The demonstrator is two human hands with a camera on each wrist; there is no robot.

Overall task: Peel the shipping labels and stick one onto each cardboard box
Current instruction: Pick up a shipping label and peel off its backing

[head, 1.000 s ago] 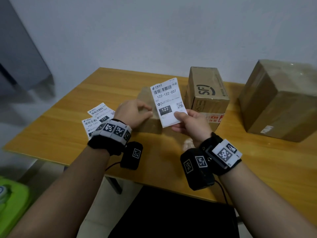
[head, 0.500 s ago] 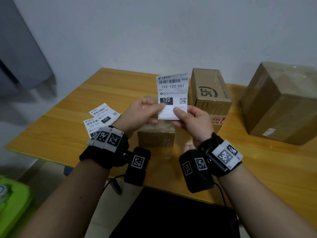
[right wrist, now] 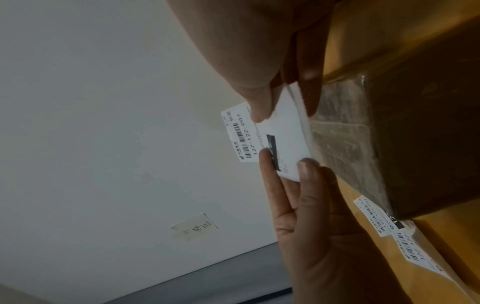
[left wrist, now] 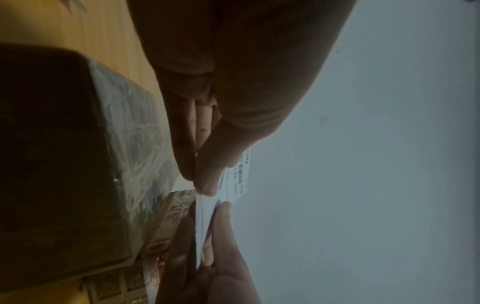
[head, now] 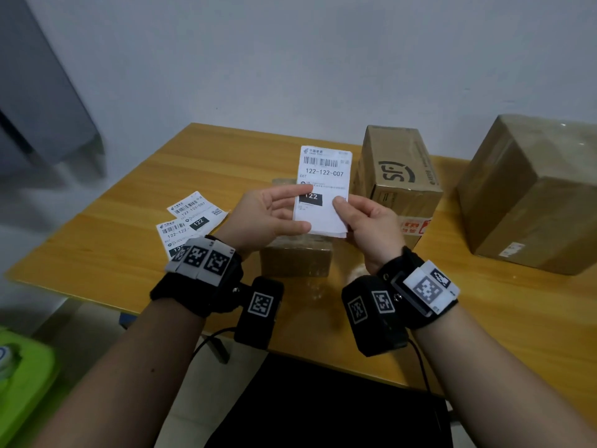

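Observation:
A white shipping label (head: pixel 324 171) printed 122-122-C07 stands upright in the air between both hands, above a small taped cardboard box (head: pixel 295 261). My left hand (head: pixel 302 208) pinches its lower left edge between thumb and forefinger. On the right edge my right hand (head: pixel 342 210) has its thumb on the front and fingers behind. The right wrist view shows the label (right wrist: pixel 285 133) face-on, the left wrist view shows the label (left wrist: pixel 201 218) edge-on. An SF-printed box (head: pixel 399 176) and a large box (head: pixel 529 195) stand further right. Two spare labels (head: pixel 192 216) lie on the table's left.
The wooden table (head: pixel 113 253) ends just below my wrists. A green object (head: pixel 22 386) sits low on the left and a black surface (head: pixel 323 412) lies under the table edge. A paper note (right wrist: pixel 194 227) is stuck on the white wall.
My left hand has left the small box and taken the label's left edge. The label has turned upright and both hands now hold it, slightly higher.

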